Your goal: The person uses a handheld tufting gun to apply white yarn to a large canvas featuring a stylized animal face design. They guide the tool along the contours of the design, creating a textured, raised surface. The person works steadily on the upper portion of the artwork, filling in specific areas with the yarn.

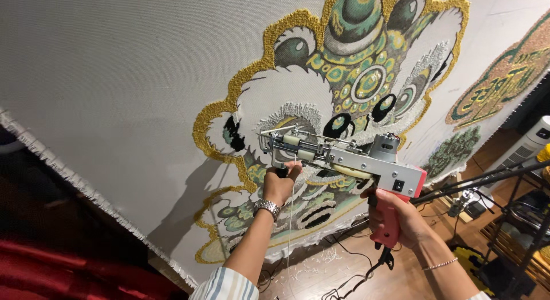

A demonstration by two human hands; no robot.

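A metal tufting gun (pixel 344 157) with a pink rear grip is held up against a stretched white backing cloth (pixel 126 88). My right hand (pixel 398 220) is closed around the pink grip. My left hand (pixel 281 184), with a metal watch on the wrist, grips the gun's black front handle beneath the needle end. A thin white yarn (pixel 290 220) hangs down from the gun past my left wrist. On the cloth, a tufted lion-head design (pixel 349 65) in gold, green, white and black sits right behind the gun.
A second tufted piece in gold and green (pixel 504 82) hangs at the right. Black stand poles (pixel 487 179), a white tower fan (pixel 524 148) and cables on the wooden floor (pixel 321 265) lie below right. Dark red fabric (pixel 63 271) fills the lower left.
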